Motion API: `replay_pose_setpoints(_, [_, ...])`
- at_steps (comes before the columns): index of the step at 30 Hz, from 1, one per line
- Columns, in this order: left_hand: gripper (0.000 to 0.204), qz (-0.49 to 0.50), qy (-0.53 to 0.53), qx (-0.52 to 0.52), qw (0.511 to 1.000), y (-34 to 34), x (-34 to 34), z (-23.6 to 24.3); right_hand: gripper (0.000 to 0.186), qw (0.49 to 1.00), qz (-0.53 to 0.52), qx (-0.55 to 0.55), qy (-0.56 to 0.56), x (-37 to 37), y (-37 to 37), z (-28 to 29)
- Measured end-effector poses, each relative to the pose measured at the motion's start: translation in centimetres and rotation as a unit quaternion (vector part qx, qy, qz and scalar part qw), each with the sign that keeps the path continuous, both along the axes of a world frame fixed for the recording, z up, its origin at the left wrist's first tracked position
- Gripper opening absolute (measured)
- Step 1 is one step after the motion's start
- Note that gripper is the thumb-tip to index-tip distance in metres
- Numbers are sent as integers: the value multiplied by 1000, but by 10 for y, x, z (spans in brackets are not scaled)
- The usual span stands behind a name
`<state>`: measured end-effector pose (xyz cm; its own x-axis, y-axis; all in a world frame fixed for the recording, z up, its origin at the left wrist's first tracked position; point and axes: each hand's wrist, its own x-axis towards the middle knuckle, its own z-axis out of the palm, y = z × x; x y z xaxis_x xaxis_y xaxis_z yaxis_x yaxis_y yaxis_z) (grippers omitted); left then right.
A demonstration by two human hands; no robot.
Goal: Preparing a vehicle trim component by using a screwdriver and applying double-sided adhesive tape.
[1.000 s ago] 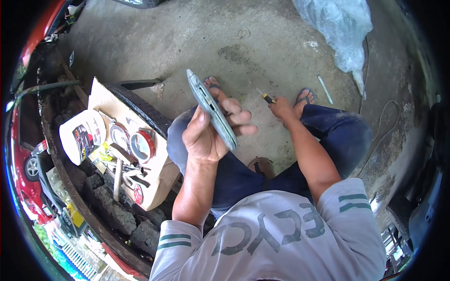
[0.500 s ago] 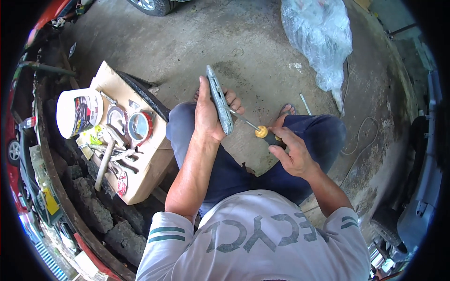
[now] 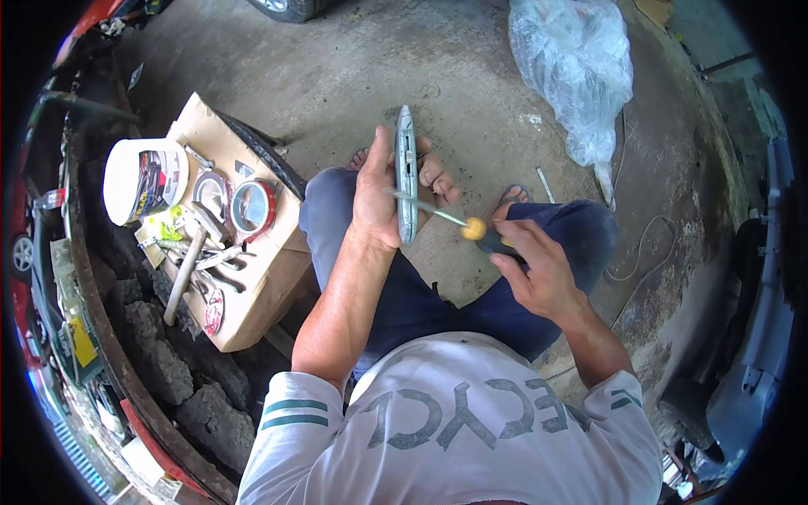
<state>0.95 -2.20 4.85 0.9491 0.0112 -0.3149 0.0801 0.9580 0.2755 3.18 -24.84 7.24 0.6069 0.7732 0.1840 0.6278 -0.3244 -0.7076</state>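
Observation:
My left hand is closed on a grey metal utility knife, held upright in the picture, with its slotted edge and small slider facing up. My right hand grips a screwdriver with a yellow and black handle. Its thin shaft points left across the lower half of the knife; the tip is blurred, and I cannot tell whether it touches. Both hands are above my bent legs.
Cardboard on my left holds a white tub, tape rolls, a hammer and other tools. Broken concrete lies beside it. Ahead right lies crumpled clear plastic. A car wheel shows at the top.
My right hand has brought the screwdriver up and leftward to the knife. My left hand has turned the knife from slanting to nearly straight, shifting it slightly right in the picture.

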Motion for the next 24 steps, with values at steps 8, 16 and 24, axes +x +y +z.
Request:
replay_pose_setpoints(8, [59, -31, -68, -71, 995, 5, -2, -18, 37, 1000, -11, 14, 17, -5, -8, -5])
replay_pose_setpoints(16, [58, 11, -67, -142, 988, -1, -7, -17, 37, 998, -15, 60, 25, -14, -5, -7])
replay_pose_setpoints(24, [62, 11, -116, -139, 983, 1, -4, -21, 37, 1000, -1, 28, 14, -17, -9, -11])
